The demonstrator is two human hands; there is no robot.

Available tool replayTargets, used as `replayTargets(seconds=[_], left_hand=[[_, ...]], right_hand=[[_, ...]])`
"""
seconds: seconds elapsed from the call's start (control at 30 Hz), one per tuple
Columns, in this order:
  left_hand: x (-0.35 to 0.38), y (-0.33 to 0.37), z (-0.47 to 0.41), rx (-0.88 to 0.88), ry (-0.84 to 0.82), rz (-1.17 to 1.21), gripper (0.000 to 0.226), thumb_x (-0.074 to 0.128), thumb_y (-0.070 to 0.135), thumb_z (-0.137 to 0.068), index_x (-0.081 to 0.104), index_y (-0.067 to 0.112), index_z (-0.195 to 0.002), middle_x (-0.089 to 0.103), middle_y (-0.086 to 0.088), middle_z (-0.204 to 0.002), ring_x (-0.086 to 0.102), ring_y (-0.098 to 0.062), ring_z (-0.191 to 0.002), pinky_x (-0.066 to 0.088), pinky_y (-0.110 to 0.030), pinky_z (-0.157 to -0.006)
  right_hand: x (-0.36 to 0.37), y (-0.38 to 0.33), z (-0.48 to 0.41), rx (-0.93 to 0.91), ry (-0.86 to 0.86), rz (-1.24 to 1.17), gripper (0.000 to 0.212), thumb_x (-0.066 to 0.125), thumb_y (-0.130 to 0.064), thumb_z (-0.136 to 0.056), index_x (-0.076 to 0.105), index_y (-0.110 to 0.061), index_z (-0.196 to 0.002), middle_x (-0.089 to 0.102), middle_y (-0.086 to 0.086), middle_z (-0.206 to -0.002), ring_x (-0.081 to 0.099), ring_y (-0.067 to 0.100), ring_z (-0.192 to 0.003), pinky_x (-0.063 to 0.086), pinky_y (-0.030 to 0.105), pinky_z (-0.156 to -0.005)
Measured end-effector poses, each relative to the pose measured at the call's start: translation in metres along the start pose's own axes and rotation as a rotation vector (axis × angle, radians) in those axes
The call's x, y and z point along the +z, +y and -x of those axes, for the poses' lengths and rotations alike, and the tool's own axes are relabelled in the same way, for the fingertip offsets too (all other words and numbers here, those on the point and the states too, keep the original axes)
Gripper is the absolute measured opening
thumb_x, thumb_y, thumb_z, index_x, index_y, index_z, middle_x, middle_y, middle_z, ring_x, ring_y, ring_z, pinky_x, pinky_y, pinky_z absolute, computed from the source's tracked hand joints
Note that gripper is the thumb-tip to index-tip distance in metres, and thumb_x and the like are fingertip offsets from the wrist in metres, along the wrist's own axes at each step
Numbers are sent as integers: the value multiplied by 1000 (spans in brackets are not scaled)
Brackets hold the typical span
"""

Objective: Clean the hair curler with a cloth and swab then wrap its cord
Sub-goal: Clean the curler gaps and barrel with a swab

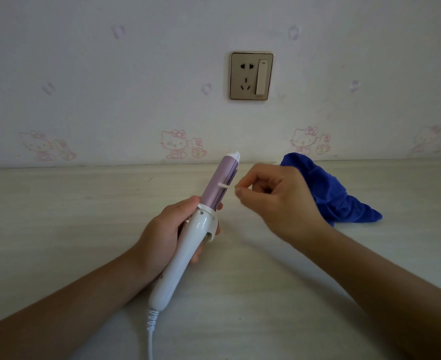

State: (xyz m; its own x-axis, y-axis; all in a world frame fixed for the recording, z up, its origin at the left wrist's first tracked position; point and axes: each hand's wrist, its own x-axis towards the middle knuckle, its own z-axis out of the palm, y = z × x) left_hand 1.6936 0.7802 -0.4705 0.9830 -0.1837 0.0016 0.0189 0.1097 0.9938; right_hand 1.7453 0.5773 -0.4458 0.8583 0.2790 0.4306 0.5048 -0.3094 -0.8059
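Above the pale desk (58, 229), our left hand (162, 235) wraps its fingers around the white handle of the hair curler (198, 224), its lilac barrel tilted up toward the wall. Our right hand (274, 201) pinches a cotton swab (224, 185), its tip against the barrel. The cord (150, 331) trails down. A crumpled blue cloth (331, 193) lies behind the right hand.

- The cord (150, 331) runs off the bottom edge, so its plug end is out of view.
- The swab (224, 186) is blurred; only its tip shows clearly.
- The right hand (274, 201) covers part of the blue cloth (336, 193).
- The left hand (167, 235) hides part of the curler (188, 242) handle.
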Motion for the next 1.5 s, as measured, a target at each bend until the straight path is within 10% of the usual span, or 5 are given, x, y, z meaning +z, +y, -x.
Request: replayTargets(seconds=[0.4, 0.67, 1.1, 1.5], left_hand=[[-9, 1, 0, 30, -4, -145, 48, 51, 58, -90, 81, 21, -90, 67, -11, -73, 54, -18, -43, 45, -24, -44], [-6, 1, 0, 56, -49, -241, 60, 61, 60, -83, 60, 0, -81, 61, -11, -70, 51, -18, -56, 43, -24, -51], [-3, 5, 0, 30, -40, -116, 40, 72, 42, -78, 71, 12, -103, 76, -12, -107, 72, -30, -71, 56, -34, -55], [-6, 5, 0, 51, -45, -171, 40, 78, 40, -72, 63, 10, -94, 68, -12, -78, 56, -16, -55, 46, -24, -49]], right_hand=[[11, -6, 5, -44, -106, -18, 19, 73, -7, -89, 72, -19, -74, 44, -5, -48, 36, 8, -44, 36, 20, -46], [8, 0, 2, -13, -11, -38, 18, 72, -2, -88, 71, -12, -74, 44, -7, -46, 34, 5, -42, 33, 22, -44], [-1, -3, -4, -17, 14, 8, 17, 73, -7, -91, 73, -18, -78, 52, 13, -54, 39, 7, -45, 38, 25, -45], [-13, 5, -14, 32, 160, -20, 19, 73, -7, -91, 71, -19, -75, 51, 8, -51, 40, 9, -44, 36, 20, -42]])
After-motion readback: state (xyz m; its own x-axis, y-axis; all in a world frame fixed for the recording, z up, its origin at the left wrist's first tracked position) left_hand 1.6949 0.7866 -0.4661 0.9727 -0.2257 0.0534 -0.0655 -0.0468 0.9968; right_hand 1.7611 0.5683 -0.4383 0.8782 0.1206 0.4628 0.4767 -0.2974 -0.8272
